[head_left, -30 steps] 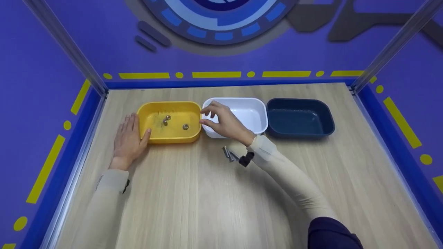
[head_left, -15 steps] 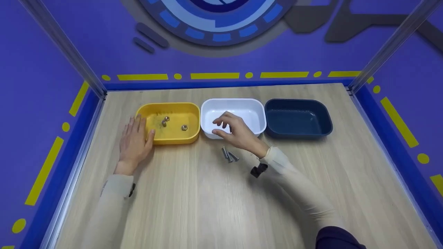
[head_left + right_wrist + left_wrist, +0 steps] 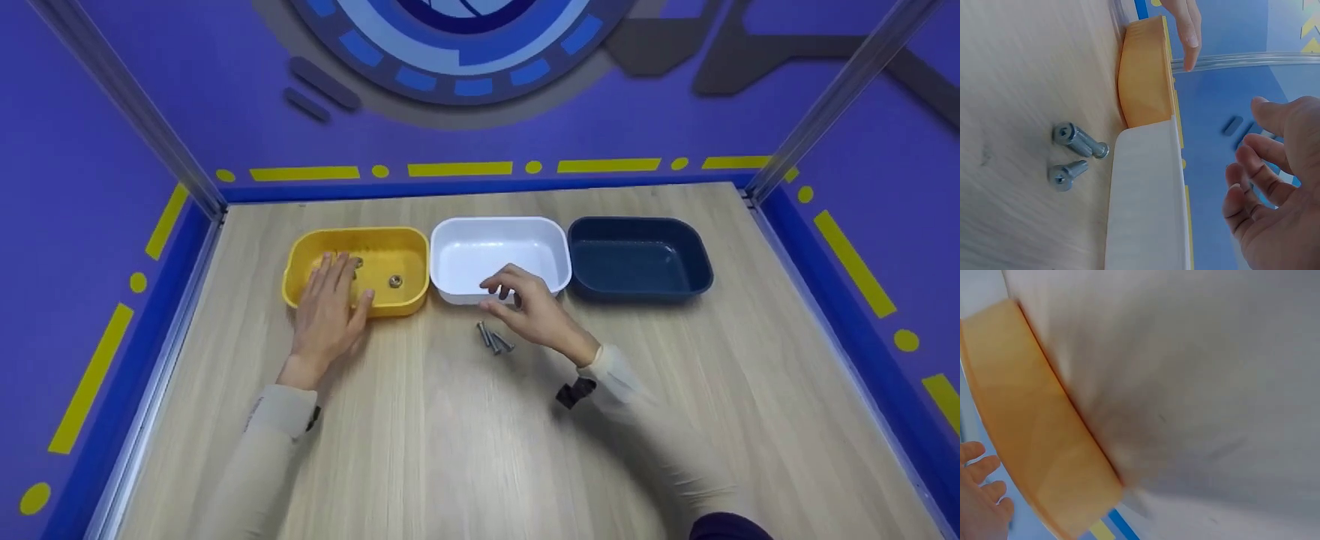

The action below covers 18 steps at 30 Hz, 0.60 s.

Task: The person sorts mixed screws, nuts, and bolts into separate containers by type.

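Over the left part of the yellow bin (image 3: 409, 247) hovers my left hand (image 3: 328, 319), fingers straight and holding nothing. A nut (image 3: 395, 281) lies on the bin floor, and another is partly hidden behind my fingers. My right hand (image 3: 534, 309) hangs above the front edge of the white bin (image 3: 450, 255), its fingers loosely bent with nothing between them. Just left of and below that hand, several bolts (image 3: 495, 339) lie together on the wooden table. The right wrist view shows these bolts (image 3: 1075, 139) close up, apart from the hand.
A dark blue bin (image 3: 637, 262) stands to the right of the white one, the three bins in a row. Purple-blue panels (image 3: 480, 142) wall in the table (image 3: 442, 450) at the back and sides.
My left hand has moved right, from the yellow bin's left side to over it. My right hand has drawn back right and toward me, from between the yellow and white bins.
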Each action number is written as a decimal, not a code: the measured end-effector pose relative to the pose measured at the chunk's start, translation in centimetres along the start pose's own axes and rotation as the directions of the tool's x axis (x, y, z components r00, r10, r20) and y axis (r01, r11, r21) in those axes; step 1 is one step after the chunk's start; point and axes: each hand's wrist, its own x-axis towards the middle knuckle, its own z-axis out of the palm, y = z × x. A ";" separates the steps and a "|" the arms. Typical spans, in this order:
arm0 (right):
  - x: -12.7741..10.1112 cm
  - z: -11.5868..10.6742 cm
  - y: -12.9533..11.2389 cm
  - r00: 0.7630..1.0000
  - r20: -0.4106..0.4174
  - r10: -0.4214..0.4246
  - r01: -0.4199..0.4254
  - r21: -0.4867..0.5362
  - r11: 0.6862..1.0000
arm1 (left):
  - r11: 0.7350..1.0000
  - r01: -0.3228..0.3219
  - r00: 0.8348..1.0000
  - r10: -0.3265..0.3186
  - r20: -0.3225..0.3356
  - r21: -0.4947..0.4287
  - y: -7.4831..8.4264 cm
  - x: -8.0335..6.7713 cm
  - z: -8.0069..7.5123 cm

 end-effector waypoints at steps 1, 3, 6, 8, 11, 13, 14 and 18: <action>-0.3 0.0 0.1 1.000 -0.003 0.006 -0.006 -0.003 1.000 | 1.000 -0.008 1.000 0.008 0.005 -0.001 0.3 0.1 0.1; -0.9 -0.1 0.3 1.000 -0.010 0.021 -0.021 0.003 1.000 | 1.000 -0.020 1.000 0.020 0.012 0.002 1.0 0.3 0.3; -1.8 -0.1 0.6 0.999 -0.021 0.049 -0.049 0.011 0.999 | 1.000 -0.030 0.999 0.030 0.027 0.002 1.9 0.7 0.7; -2.4 -0.1 0.8 0.997 -0.028 0.069 -0.068 0.019 0.997 | 1.000 -0.031 0.999 0.032 0.036 -0.003 2.5 1.0 1.0; -3.1 0.0 1.2 0.995 -0.036 0.091 -0.090 0.019 0.996 | 0.999 -0.030 0.998 0.031 0.053 -0.017 3.3 1.5 1.4; -3.5 0.2 1.4 0.994 -0.041 0.097 -0.096 0.026 0.995 | 0.999 -0.040 0.998 0.041 0.048 -0.022 3.8 1.8 1.8; -3.6 0.3 1.6 0.994 -0.044 0.096 -0.095 0.029 0.995 | 0.999 -0.046 0.998 0.047 0.045 -0.023 4.0 1.9 1.9; -4.3 0.7 2.0 0.994 -0.054 0.091 -0.089 0.034 0.995 | 0.997 -0.074 0.997 0.074 0.027 -0.017 4.9 2.4 2.3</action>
